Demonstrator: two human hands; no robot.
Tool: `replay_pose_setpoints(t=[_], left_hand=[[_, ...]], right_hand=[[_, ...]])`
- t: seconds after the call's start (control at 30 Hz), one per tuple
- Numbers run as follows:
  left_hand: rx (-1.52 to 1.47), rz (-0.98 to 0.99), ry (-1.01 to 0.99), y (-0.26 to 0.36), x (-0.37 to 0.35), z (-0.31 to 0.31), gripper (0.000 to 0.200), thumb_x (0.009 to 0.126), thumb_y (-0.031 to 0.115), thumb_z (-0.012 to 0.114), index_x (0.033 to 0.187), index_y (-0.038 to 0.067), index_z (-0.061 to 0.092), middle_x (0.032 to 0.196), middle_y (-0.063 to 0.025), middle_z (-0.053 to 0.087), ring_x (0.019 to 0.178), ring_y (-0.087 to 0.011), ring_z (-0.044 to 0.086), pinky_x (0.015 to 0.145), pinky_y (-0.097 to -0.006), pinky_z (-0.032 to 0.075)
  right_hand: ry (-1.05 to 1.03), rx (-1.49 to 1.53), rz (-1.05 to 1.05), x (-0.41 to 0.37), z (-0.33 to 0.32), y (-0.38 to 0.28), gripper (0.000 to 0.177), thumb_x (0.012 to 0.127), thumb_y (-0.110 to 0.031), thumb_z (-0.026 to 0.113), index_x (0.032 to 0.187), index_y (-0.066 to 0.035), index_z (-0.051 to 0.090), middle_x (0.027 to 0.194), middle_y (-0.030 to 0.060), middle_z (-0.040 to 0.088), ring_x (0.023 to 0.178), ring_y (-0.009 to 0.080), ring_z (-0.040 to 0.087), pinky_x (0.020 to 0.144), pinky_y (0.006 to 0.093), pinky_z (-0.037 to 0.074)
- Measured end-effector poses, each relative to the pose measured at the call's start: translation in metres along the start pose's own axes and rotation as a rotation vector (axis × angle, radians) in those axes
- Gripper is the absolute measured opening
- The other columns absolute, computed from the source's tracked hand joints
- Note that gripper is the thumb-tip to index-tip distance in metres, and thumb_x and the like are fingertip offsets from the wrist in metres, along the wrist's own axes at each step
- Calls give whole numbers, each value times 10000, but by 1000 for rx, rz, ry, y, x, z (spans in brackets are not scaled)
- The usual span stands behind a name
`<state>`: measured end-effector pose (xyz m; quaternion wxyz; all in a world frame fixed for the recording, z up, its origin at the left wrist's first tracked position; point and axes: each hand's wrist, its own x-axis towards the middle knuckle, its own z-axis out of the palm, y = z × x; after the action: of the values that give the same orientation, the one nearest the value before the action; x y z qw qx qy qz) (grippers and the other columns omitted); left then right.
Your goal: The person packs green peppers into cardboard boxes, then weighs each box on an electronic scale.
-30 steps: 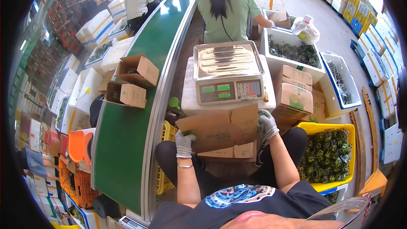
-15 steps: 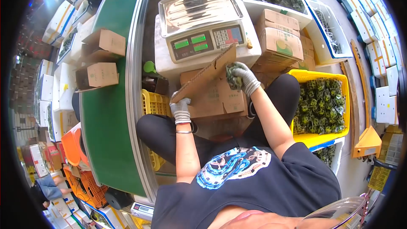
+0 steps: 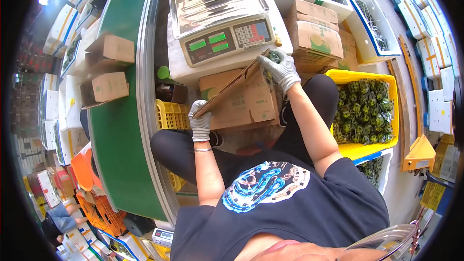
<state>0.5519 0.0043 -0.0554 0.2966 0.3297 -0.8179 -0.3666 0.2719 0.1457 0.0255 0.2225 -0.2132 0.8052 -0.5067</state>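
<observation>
A brown cardboard carton (image 3: 230, 90) is tilted between my hands, its upper edge running diagonally. My left hand (image 3: 200, 122), in a striped grey-white glove, is closed on the carton's lower left end. At the upper right end is my gloved right hand (image 3: 282, 70), its fingertips against the carton's edge. A clear bag of dark green produce (image 3: 274, 57) shows partly under that hand; the rest is hidden by the fingers and carton. Behind the held carton sits another brown carton (image 3: 263, 104) between my legs.
Ahead stands a digital scale (image 3: 220, 17) on a white foam box. Folded cartons (image 3: 316, 38) are stacked to its right. A yellow crate (image 3: 360, 152) of bagged greens stands by my right leg. On the left runs a green conveyor (image 3: 123, 145) carrying two open cartons (image 3: 110, 87).
My right hand has moved slightly up and right, onto the carton's upper end, and the produce bag is now mostly hidden. My left hand keeps its grip. The camera view has shifted slightly.
</observation>
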Motion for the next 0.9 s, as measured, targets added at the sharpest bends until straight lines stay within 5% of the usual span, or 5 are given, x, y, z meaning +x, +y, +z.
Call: replay_pose_setpoints(t=[0.13, 0.4, 0.57, 0.73, 0.9], left_hand=[[-289, 12, 0, 3, 0, 8, 218, 695, -112, 537, 848, 43, 538, 822, -11, 547, 779, -113, 528, 753, -244, 446], [-885, -162, 85, 61, -13, 7, 701, 607, 47, 704, 1248, 46, 420, 1128, -74, 525, 1049, -195, 515, 913, -319, 435], [-674, -116, 186, 80, -24, 21, 835, 651, 2, 657, 1400, 30, 291, 1271, -105, 495, 1164, -253, 493, 997, -354, 385], [-38, 394, -252, 90, -9, -13, 232, 584, 6, 635, 769, 109, 730, 1037, -87, 677, 1192, -376, 481, 1027, -454, 354], [-182, 311, -277, 102, -1, -26, 278, 733, 236, 683, 932, 42, 700, 1025, -121, 667, 1108, -336, 520, 984, -433, 375]], right_hand=[[-53, -62, 39, 11, -10, -9, 418, 721, -448, 755, 781, -45, 660, 666, 82, 649, 592, 153, 609, 604, 313, 513], [-534, -115, 113, 10, -51, -27, 469, 722, -263, 793, 1075, -20, 602, 801, 44, 626, 731, 115, 593, 672, 267, 503], [-602, -578, 64, -20, -35, -55, 869, 520, -580, 806, 1213, -123, 548, 1223, 176, 495, 1089, 327, 539, 949, 374, 449], [-472, -806, 117, -38, -25, -70, 795, 564, -527, 780, 1209, -143, 520, 1240, 197, 429, 1091, 369, 536, 962, 401, 439], [-430, -826, 130, -50, -21, -69, 719, 589, -472, 775, 1181, -142, 534, 1232, 207, 421, 1098, 369, 536, 951, 422, 445]])
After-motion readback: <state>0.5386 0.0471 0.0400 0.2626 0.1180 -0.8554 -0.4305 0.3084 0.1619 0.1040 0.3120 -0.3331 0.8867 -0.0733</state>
